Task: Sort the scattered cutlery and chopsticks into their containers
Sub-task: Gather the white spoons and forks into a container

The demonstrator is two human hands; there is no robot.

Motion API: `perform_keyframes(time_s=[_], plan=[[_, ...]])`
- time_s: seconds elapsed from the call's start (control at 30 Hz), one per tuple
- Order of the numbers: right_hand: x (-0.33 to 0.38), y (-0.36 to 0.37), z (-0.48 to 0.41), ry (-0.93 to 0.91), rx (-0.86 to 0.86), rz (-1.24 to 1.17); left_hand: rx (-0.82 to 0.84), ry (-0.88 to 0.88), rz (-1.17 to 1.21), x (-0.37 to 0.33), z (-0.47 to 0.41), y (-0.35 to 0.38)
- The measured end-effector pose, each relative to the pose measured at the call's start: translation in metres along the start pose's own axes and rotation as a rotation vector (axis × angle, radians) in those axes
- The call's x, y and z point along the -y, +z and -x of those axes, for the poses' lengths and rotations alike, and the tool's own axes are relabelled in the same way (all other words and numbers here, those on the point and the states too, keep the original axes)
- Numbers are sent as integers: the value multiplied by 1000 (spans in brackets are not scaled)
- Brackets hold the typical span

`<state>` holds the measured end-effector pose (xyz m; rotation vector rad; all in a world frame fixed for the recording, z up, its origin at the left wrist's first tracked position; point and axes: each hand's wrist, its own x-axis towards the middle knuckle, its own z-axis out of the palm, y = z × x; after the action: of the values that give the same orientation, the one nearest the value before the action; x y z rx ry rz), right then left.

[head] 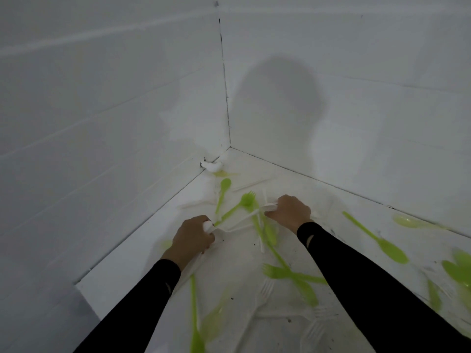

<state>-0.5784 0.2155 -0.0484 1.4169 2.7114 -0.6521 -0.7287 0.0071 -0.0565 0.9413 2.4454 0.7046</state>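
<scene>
cutlery scattered on white bench, back corner

left hand [193, 238]: fingers curled round white cutlery [208, 226], near bench [142, 250] left edge. green fork [246, 200]: between hands. right hand [290, 212]: curled, gripping white pieces [269, 206]. green spoon [382, 244]: near right edge.

Green spoon [225, 186] lies flat nearest the wall corner. Green fork [246, 200] beside it points its tines toward the corner, crossing thin white cutlery [239, 222]. A second green fork [276, 272] and further green spoons [382, 242] lie scattered nearer, partly overlapping.

Left hand [193, 235], right hand [290, 212], apparently gripping cutlery [243, 219]
</scene>
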Motion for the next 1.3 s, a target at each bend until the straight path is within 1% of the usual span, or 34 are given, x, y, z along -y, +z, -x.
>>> perform_keyframes(time_s=[0.07, 0.13, 0.2, 0.3, 0.4, 0.47, 0.53, 0.6, 0.7, 0.8, 0.83, 0.9, 1.0, 1.1, 1.2, 1.23, 1.3], plan=[[3, 3, -2, 20, 29, -45, -36, -9, -14, -3, 0, 0], [4, 1, -1, 22, 35, -76, -107, -10, -52, -2, 1, -3], [1, -5, 1, 39, 13, -130, -191, -8, -69, -1, 2, -6], [-7, -17, 6, 59, -30, -181, -295, 24, -34, 2, 7, -18], [-23, -26, 12, 67, -34, -143, -323, 57, 53, -2, 11, -32], [-34, -30, 19, 48, -25, -173, -342, 102, 60, -5, 16, -40], [-44, -38, 25, 28, -54, -283, -367, 157, 41, -7, 18, -46], [-53, -50, 35, 10, -123, -420, -374, 186, 56, -12, 23, -51], [-57, -75, 55, -15, -169, -670, -402, 224, 77, -23, 31, -55], [-53, -100, 83, -99, -162, -745, -412, 273, 99, -48, 44, -52], [-50, -107, 93, -128, -135, -761, -411, 303, 100, -59, 48, -50], [-44, -116, 115, -173, -66, -748, -362, 354, 125, -83, 58, -45], [-42, -121, 144, -221, -16, -658, -219, 414, 246, -126, 76, -29], [-53, -121, 169, -221, -117, -520, -103, 482, 380, -164, 95, -12], [-85, -129, 195, -148, -183, -336, -5, 533, 488, -198, 119, 7], [-96, -133, 202, -140, -182, -334, 23, 541, 512, -207, 125, 12], [-120, -146, 222, -116, -173, -401, 105, 549, 593, -224, 139, 23]])
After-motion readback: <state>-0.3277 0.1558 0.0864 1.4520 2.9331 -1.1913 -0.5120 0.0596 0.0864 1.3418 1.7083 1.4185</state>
